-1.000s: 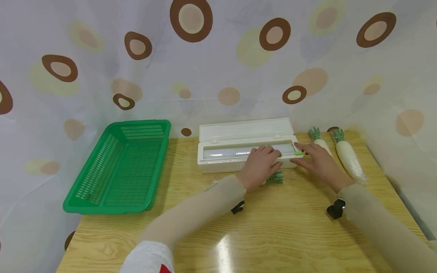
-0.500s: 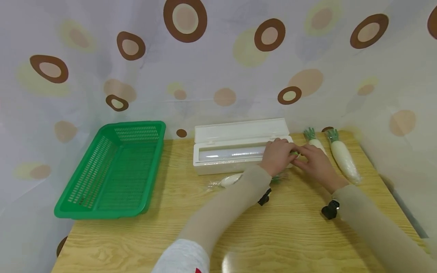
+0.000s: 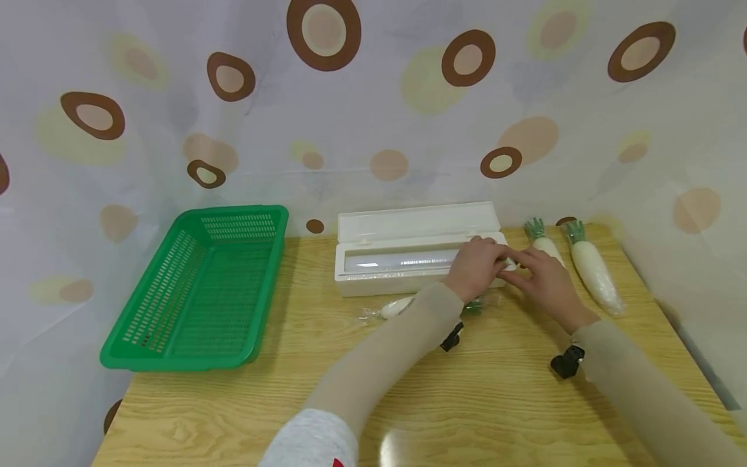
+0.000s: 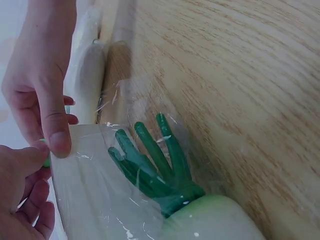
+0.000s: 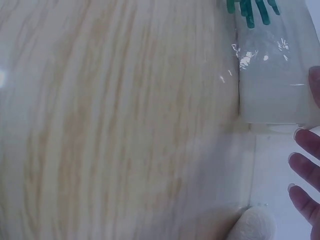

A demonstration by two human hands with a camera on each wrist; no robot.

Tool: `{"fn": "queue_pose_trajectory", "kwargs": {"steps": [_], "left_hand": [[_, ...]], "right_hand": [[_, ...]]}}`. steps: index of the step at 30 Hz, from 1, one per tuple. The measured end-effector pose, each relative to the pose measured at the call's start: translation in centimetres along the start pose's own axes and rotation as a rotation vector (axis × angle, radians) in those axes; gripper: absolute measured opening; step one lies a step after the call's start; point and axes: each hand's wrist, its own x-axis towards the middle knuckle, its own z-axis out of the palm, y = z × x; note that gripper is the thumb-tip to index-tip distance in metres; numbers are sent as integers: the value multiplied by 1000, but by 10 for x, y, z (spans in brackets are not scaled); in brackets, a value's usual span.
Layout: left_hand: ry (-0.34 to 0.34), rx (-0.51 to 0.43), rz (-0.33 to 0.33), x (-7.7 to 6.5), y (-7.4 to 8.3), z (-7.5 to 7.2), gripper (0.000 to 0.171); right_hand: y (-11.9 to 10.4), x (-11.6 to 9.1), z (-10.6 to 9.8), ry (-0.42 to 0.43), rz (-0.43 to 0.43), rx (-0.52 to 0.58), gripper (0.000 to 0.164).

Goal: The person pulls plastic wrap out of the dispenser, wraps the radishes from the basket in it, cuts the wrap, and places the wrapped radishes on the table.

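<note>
A white cling film dispenser (image 3: 379, 285) stands with its lid raised, a roll of clear film (image 3: 397, 261) inside. My left hand (image 3: 475, 266) reaches to its right end, thumb and index finger pinching a small green slider (image 4: 46, 159), mostly hidden by fingers. My right hand (image 3: 545, 279) grips the same end, its thumb on the front edge in the left wrist view. Along the dispenser's front lies a white radish (image 3: 397, 307) with green leaf stubs (image 4: 160, 175), under clear plastic; my left forearm partly covers it in the head view.
Two more radishes, a nearer one (image 3: 595, 275) and another (image 3: 547, 248) partly behind my right hand, lie at the table's right. A green plastic basket (image 3: 265, 305) stands at the left. A patterned curtain (image 3: 350, 130) hangs behind the wooden table (image 3: 496, 402).
My left hand has moved right along the dispenser from its front edge to the green slider beside my right hand. The right hand has stayed at that end.
</note>
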Motion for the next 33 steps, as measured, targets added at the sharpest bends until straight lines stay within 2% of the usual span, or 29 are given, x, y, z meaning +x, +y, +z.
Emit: {"fn": "queue_pose_trajectory", "kwargs": {"steps": [5, 9, 18, 23, 27, 33], "left_hand": [[3, -47, 33, -2, -6, -1, 30], [-21, -63, 41, -4, -11, -4, 29], [-50, -132, 54, -9, -27, -16, 18], [-92, -180, 33, -20, -51, -30, 19], [-116, -240, 19, -37, -76, -41, 19], [-116, -309, -8, -67, -115, -57, 16]], "right_hand": [[-3, 1, 3, 25, -18, 3, 50], [-5, 1, 6, 33, -25, 6, 53], [-12, 2, 6, 17, 10, -10, 59], [-11, 3, 3, -9, 73, -25, 59], [-8, 0, 1, -35, 103, -8, 61], [-6, -3, 1, -18, 98, 13, 60]]}}
